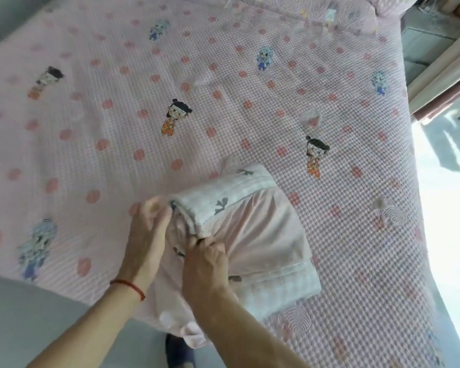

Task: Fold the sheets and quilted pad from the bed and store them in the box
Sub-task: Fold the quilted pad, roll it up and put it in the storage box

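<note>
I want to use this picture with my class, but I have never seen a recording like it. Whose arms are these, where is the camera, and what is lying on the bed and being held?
There is no machine here. A person wears a wide-angle camera on the head, so this one picture looks forward and down at their own arms. The left hand, with a red string on its wrist, rests against the end of a folded bundle of cloth. The fingers of the right hand are curled into the bundle's folds. The bundle is pale pink and white with small grey marks. It lies near the edge of a bed covered in a pink waffle-textured spread printed with cartoon figures. No box is in view.
</note>
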Available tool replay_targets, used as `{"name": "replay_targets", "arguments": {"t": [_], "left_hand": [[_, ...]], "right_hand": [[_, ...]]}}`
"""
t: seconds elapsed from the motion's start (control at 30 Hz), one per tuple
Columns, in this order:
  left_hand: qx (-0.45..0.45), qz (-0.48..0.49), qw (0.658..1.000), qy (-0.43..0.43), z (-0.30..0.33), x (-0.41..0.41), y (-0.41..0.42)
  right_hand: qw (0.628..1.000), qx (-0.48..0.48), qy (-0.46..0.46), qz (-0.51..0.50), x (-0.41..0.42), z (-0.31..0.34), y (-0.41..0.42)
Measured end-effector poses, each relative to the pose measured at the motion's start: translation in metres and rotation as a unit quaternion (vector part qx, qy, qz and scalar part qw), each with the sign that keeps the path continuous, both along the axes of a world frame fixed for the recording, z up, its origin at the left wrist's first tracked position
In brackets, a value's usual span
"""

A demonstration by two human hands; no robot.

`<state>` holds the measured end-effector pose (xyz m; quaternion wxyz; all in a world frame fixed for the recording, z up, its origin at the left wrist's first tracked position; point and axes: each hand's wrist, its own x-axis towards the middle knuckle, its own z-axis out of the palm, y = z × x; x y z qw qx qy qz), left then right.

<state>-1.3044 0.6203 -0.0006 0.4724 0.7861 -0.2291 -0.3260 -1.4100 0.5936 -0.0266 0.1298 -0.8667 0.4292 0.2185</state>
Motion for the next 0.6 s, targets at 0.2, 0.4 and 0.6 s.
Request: {"name": "replay_targets", "arguments": {"t": [0.2,0.4,0.6], "left_hand": [[0.277,-0.292,0.859,-0.316,-0.031,-0.037,-0.098],[0.258,-0.311,0.855,-0.325,-0.071,-0.033,-0.103],[0.185,-0.345,0.825,-0.407,-0.101,-0.023,-0.095]], "right_hand": [[0.982,0.149,-0.089,-0.072,-0.008,-0.009,0.034],[0.902,-0.139,-0.316,-0.26,-0.112,0.016,-0.016],[0.824,-0.052,-0.195,-0.529,-0.124,-0.05,-0.057]]}}
